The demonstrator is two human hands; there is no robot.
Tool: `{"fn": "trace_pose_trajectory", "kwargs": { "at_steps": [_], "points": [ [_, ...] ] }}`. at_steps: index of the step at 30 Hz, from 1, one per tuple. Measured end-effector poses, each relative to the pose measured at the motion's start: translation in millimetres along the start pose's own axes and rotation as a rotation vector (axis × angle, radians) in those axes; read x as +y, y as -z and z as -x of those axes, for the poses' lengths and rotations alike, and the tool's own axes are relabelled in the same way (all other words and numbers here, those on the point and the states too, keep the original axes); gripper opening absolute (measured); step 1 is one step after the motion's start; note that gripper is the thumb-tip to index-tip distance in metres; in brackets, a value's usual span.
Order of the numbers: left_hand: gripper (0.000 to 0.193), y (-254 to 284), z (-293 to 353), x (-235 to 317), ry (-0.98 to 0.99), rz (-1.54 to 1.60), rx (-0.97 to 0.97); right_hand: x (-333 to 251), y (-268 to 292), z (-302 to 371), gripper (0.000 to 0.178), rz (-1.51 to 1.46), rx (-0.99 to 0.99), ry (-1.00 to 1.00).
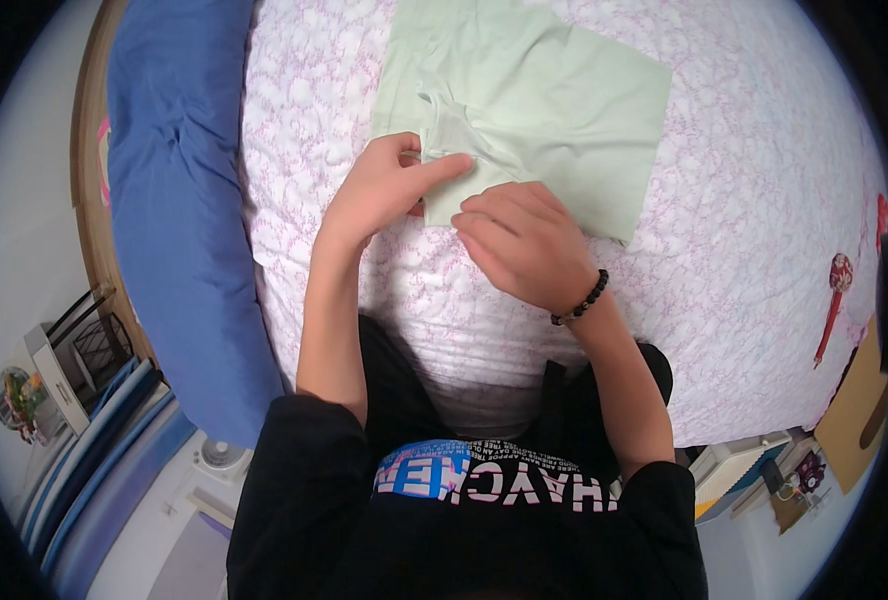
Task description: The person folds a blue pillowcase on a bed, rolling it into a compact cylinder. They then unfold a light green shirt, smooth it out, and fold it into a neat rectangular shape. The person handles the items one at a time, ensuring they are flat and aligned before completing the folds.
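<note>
A pale green cloth (584, 130) lay on a white sheet with a pink pattern (309, 120), ahead of the seated person and toward the top of the view. Most of it was spread out in shallow wrinkles, but its near left part was bunched and creased, with small folds standing up around the fingers.

The left hand (379, 185) gripped the cloth at that left edge – thumb laid across the top, the other fingers curled at the edge and partly hidden. The right hand (529, 240) lay just beside it over the near edge of the cloth, palm down and fingers bent together; whether those fingertips pinched the fabric could not be told, since the hand itself covered them. The two hands were apart, with a strip of green showing between them.

A black bead bracelet (596, 290) circled the right wrist. The person wore a black T-shirt (294, 500) with a printed chest and black trousers (399, 370).

Along the left side of the sheet ran a long, puffy blue quilt (184, 180). Well off to the right lay a slender red patterned object (837, 280), and beyond the lower left stood a black wire basket (104, 345).
</note>
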State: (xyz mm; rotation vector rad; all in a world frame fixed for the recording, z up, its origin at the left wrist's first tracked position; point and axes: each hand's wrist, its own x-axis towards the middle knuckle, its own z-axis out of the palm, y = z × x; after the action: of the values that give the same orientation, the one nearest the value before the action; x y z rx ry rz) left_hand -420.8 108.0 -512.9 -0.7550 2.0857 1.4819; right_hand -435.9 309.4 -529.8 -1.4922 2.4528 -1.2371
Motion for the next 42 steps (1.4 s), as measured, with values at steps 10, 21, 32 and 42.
{"fn": "trace_pose_trajectory", "kwargs": {
  "at_steps": [10, 21, 32, 42],
  "points": [
    [0.021, 9.8, -3.3, -22.9, 0.005, 0.127, -0.004, 53.0, 51.1, -10.6, 0.014, -0.045, 0.421, -0.531],
    [0.020, 7.2, -3.0, -35.7, -0.063, 0.087, -0.014, 79.3, 8.1, -201.1, 0.038, 0.335, -0.981, -0.087],
    [0.019, 20.2, 5.7, -29.0, -0.067, 0.034, 0.289, 99.7, 28.8, -252.1, 0.029, 0.329, -0.746, -0.227],
    [0.020, 17.8, 4.5, -30.1, -0.134, 0.115, 0.368, 54.2, 40.8, -153.2, 0.025, 0.108, -0.077, -0.206]
  ]
}}
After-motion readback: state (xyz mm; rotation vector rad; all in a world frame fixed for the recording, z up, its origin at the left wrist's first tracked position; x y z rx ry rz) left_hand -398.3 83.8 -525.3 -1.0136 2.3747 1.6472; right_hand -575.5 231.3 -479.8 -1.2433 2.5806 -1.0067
